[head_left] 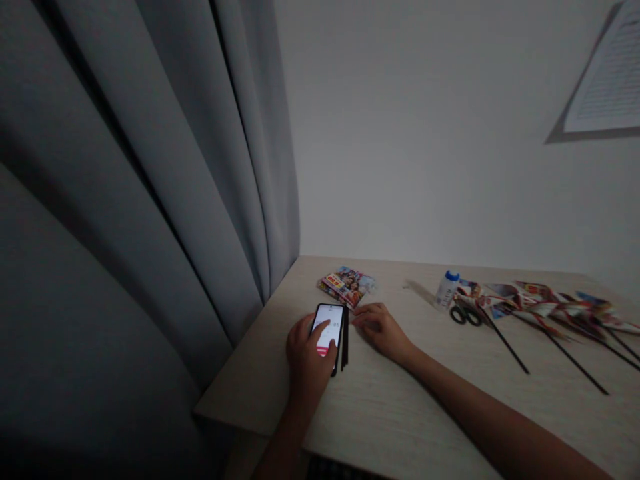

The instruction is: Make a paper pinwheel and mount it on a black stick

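Observation:
A smartphone (327, 330) with a lit white screen and a pink button is in my left hand (309, 350). One finger lies over the screen, and the thumb is at the phone's lower right. Dark thin sticks (345, 340) lie just right of the phone. My right hand (383, 330) rests on the table to the right of these sticks, its fingers loosely bent and nothing visible in them. Beyond both hands is a small stack of colourful printed paper (347, 285).
On the right of the pale table (380, 413) stand a blue-capped white bottle (447, 291), scissors with black handles (466, 315) and several paper pinwheel-like pieces on dark sticks (550, 308). A grey curtain (200, 167) borders the left side; a white wall (425, 133) rises behind.

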Motion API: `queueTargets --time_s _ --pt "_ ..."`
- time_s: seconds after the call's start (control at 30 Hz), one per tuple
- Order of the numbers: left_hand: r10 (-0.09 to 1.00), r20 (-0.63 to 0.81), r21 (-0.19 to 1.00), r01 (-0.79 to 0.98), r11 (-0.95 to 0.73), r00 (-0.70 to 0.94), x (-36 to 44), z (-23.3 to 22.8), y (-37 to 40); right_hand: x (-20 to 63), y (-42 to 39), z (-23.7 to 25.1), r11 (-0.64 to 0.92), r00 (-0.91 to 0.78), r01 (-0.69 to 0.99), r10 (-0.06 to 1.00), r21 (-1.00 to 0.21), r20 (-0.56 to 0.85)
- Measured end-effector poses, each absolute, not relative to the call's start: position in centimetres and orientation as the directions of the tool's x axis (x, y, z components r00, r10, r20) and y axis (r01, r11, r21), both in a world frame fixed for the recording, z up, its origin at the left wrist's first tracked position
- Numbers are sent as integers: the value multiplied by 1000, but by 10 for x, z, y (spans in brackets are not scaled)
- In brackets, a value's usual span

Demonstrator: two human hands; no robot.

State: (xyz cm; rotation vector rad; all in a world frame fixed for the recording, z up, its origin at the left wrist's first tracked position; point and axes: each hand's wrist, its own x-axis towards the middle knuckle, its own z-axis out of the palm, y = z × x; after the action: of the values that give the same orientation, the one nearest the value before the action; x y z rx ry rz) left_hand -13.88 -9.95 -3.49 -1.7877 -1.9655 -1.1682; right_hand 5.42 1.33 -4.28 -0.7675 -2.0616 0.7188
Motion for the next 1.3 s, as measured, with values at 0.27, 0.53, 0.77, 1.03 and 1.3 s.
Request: queueTargets --time_s 0.27,0.53,0.77,1.03,1.3 --pt "766 580 445 895 -12 -278 -137 -33 -103 56 13 -41 616 -482 284 754 -735 447" --pt "782 552 442 897 18 -288 -141 -37 -101 57 14 -39 578 -463 338 789 -743 403" --pt "796 535 431 902 31 -283 -142 -38 -100 58 14 -39 564 -457 360 801 -743 386" --pt "781 549 442 897 32 -298 -141 -39 -99 57 15 -41 561 -458 405 808 -722 371" --pt "772 552 453 891 40 -315 -142 -41 -98 56 14 -40 578 -478 457 800 -676 362"
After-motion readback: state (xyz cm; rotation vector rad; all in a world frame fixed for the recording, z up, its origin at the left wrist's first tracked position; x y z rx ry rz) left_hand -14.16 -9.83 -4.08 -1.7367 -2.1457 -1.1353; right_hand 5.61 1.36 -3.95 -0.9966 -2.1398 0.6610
